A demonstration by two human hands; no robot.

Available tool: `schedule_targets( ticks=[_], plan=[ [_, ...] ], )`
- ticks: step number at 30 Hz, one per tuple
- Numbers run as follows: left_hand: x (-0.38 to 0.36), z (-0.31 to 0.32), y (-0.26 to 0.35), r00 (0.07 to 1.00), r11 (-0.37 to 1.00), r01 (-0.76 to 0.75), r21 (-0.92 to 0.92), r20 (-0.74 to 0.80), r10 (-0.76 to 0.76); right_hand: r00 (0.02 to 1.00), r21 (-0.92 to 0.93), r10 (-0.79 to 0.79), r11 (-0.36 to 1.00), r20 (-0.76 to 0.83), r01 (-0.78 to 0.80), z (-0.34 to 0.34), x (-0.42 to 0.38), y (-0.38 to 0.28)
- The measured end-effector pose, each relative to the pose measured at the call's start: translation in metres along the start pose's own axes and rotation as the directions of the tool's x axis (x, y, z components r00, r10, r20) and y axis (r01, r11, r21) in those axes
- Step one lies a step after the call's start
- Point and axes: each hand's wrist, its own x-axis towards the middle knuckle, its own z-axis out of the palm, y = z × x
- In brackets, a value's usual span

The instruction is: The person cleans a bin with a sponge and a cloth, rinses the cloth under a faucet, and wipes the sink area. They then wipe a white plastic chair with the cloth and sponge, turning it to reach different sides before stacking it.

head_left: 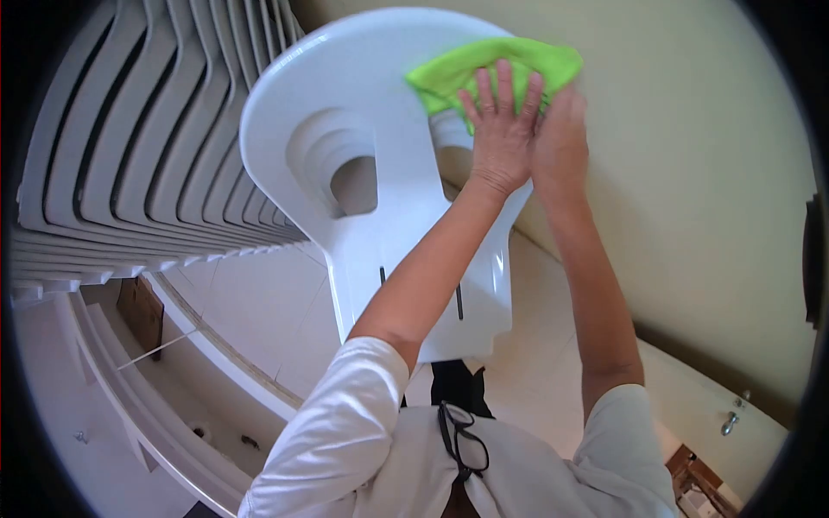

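The white moulded plastic chair [401,173], with two large stepped openings and two narrow slots, stands in front of the person. The bright green cloth [453,73] lies over its upper right edge, partly across the right opening. The left hand [503,142] is flat on the cloth with the fingers spread, pressing rather than gripping. The right hand [561,147] is just beside it at the chair's outer edge; its fingers are blurred and partly hidden, so whether they grip the cloth cannot be told.

The work looks under way, not finished, with contact limited to that upper right part. The chair's upper left curve, central strip, left opening and lower section with the slots lie outside the cloth. They look smooth and glossy, with no plain dirt, but nothing shows which of them have been wiped, so the share done and the share left cannot be fixed.

To the left of the chair stands a tall stack of pale grey nested plastic chairs [129,129], with neither hand on it; whether any have been handled is unclear. A plain cream wall [708,198] is to the chair's right, and pale floor tiles [250,302] show to its lower left.
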Motion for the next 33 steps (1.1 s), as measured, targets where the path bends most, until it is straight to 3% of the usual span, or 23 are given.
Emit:
schedule_targets(
  ticks=[1, 2, 3, 4, 6, 7, 8, 10, 11, 12, 13, 15, 16, 17, 18, 19, 21, 24, 26, 30, 33],
  plan=[
    [-0.016, 0.006, -0.001, 1.0, 1.0, 0.007, -0.003, 0.021, -0.007, 0.982, 0.191, 0.179, 0.964, 0.058, -0.187, 0.001, -0.02, 0.006],
    [-0.035, 0.016, -0.006, 0.993, 0.981, -0.094, -0.168, 0.06, 0.105, 0.929, 0.359, 0.343, 0.857, 0.139, -0.37, 0.003, -0.039, 0.012],
    [-0.05, 0.021, -0.01, 0.973, 0.926, -0.182, -0.332, 0.076, 0.219, 0.922, 0.354, 0.357, 0.852, 0.147, -0.386, 0.008, -0.058, 0.015],
    [-0.067, 0.022, -0.015, 0.972, 0.925, -0.178, -0.336, 0.088, 0.219, 0.937, 0.44, 0.327, 0.828, 0.123, -0.347, 0.014, -0.076, 0.017],
    [-0.105, 0.008, -0.016, 0.898, 0.85, -0.029, -0.526, 0.36, 0.253, 0.944, 0.518, 0.311, 0.792, 0.11, -0.322, 0.032, -0.124, 0.025],
    [-0.127, 0.005, -0.012, 0.893, 0.85, -0.021, -0.527, 0.372, 0.253, 0.799, 0.754, 0.497, 0.366, 0.338, -0.546, 0.045, -0.153, 0.034],
    [-0.15, 0.002, -0.006, 0.872, 0.864, 0.05, -0.502, 0.444, 0.207, 0.611, 0.771, 0.518, -0.165, 0.599, -0.615, 0.056, -0.18, 0.044],
    [-0.188, -0.015, 0.009, 0.763, 0.901, 0.173, -0.399, 0.633, 0.133, 0.256, 0.35, 0.359, -0.227, 0.898, -0.909, 0.052, -0.239, 0.08],
    [-0.206, -0.03, 0.021, 0.666, 0.922, 0.218, -0.32, 0.739, 0.099, 0.358, 0.256, 0.263, 0.351, 0.896, -0.9, 0.025, -0.252, 0.079],
    [-0.221, -0.049, 0.037, 0.639, 0.937, 0.209, -0.281, 0.764, 0.086, 0.39, 0.129, 0.126, 0.816, 0.912, -0.564, -0.009, -0.261, 0.074],
    [-0.234, -0.069, 0.051, 0.616, 0.95, 0.201, -0.241, 0.785, 0.069, 0.439, 0.115, 0.192, 0.805, 0.878, -0.582, -0.037, -0.269, 0.06],
    [-0.24, -0.118, 0.071, 0.47, 0.959, 0.25, -0.135, 0.883, 0.002, 0.474, 0.101, 0.248, 0.796, 0.845, -0.597, -0.067, -0.284, 0.034],
    [-0.249, -0.13, 0.071, 0.468, 0.957, 0.259, -0.128, 0.884, -0.008, 0.549, -0.008, 0.265, 0.905, 0.793, -0.425, -0.074, -0.29, 0.023],
    [-0.257, -0.138, 0.07, 0.327, 0.96, 0.28, 0.013, 0.939, -0.108, 0.625, -0.133, 0.259, 0.961, 0.737, -0.242, -0.077, -0.296, 0.013],
    [-0.265, -0.145, 0.068, 0.18, 0.947, 0.28, 0.154, 0.961, -0.21, 0.621, -0.127, 0.252, 0.963, 0.742, -0.238, -0.069, -0.311, 0.004],
    [-0.286, -0.146, 0.059, 0.181, 0.945, 0.284, 0.16, 0.959, -0.217, 0.617, -0.032, 0.17, 0.973, 0.768, -0.228, -0.05, -0.336, -0.003],
    [-0.333, -0.138, 0.035, 0.272, 0.994, 0.021, 0.107, 0.956, -0.108, 0.613, 0.071, 0.079, 0.974, 0.786, -0.217, -0.028, -0.358, -0.005],
    [-0.333, -0.125, 0.018, 0.263, 0.99, 0.082, 0.115, 0.956, -0.133, 0.605, 0.065, 0.01, 0.993, 0.796, -0.101, -0.005, -0.351, -0.002],
    [-0.325, -0.098, -0.004, 0.343, 0.978, 0.084, 0.19, 0.916, -0.207, 0.661, 0.146, -0.083, 0.988, 0.745, -0.041, 0.026, -0.313, 0.006],
    [-0.27, -0.045, -0.073, 0.591, 0.953, 0.019, 0.304, 0.765, -0.255, 0.796, 0.101, -0.091, 0.994, 0.598, 0.038, 0.111, -0.242, -0.004],
    [-0.24, -0.03, -0.112, 0.654, 0.942, -0.061, 0.331, 0.726, -0.213, 0.825, 0.125, -0.161, 0.986, 0.542, 0.11, 0.141, -0.212, -0.007]
  ],
)
